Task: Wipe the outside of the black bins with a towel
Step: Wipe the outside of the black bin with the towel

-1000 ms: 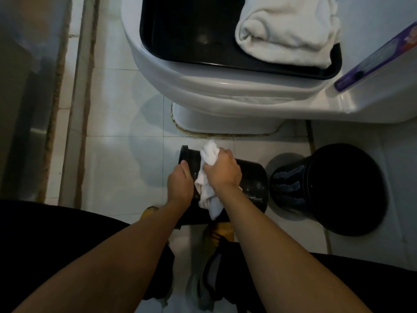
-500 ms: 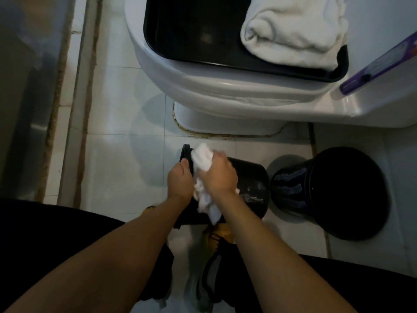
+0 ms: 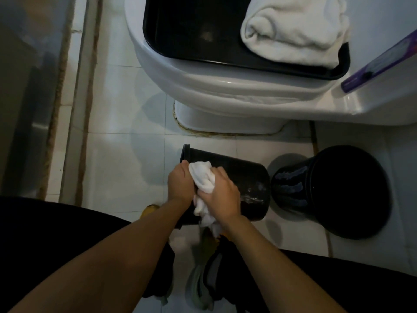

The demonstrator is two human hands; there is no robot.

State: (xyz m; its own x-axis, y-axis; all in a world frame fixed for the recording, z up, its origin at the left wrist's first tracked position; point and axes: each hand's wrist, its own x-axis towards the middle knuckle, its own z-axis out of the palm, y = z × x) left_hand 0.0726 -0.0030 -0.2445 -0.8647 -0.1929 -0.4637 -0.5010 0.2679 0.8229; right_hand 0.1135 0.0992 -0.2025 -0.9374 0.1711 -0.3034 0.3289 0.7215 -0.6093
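Clenching a crumpled white towel (image 3: 202,180), the right hand (image 3: 222,197) is pressing it on the tipped round black plastic bin (image 3: 239,177) lying left-to-right on the floor; the left hand (image 3: 180,185) is gripping its rim end, with unwiped wall stretching rightward.

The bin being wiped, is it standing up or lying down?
Lying on its side: the bin has its rim facing left and its base facing right, toward the other bin.

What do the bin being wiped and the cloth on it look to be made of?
Bin on its side: probably glossy black plastic, going by the smooth wall, moulded rim and bright wet-looking glints near its base. Towel: soft white fabric, likely cotton terry, bunched in folds under the right hand; its weave is too blurred to confirm.
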